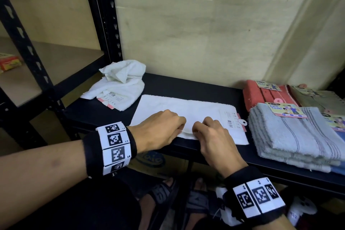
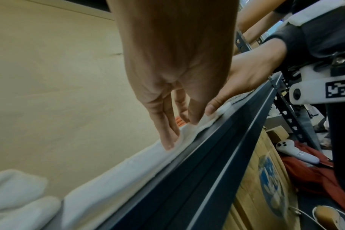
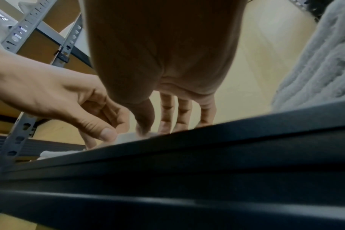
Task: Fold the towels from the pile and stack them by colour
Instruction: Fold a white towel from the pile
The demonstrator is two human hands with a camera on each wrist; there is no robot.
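A white towel (image 1: 186, 112) lies flat on the black shelf (image 1: 186, 86), its long side running from 9 to 3 o'clock, with a paper tag (image 1: 233, 121) at its 3 o'clock end and its near edge along the shelf's front lip. Both hands work the middle of that near edge. The left hand (image 1: 158, 130) has its fingers curled down, and the left wrist view shows what the head view hides: fingertips (image 2: 168, 140) pressing into the cloth while the thumb nips a raised ridge of it. The right hand (image 1: 214, 140) sits just beside it at 3 o'clock; the right wrist view shows its thumb and fingers (image 3: 165, 118) pointing down onto the towel edge, apparently pinching a small fold, though blur and the shelf lip hide the contact. At 10 o'clock from the flat towel sits a crumpled white towel pile (image 1: 119, 86), seen only in the head view and as a soft blur low in the left wrist view. At 3 o'clock, well apart, a stack of folded grey towels (image 1: 291, 136) carries a card label, with a red towel (image 1: 261, 95) behind it at 1 o'clock and a beige one (image 1: 317, 99) further right. The right wrist view catches the grey stack's fuzzy side (image 3: 315, 62). Only the left wrist view shows a white controller (image 2: 297, 151) below the shelf.
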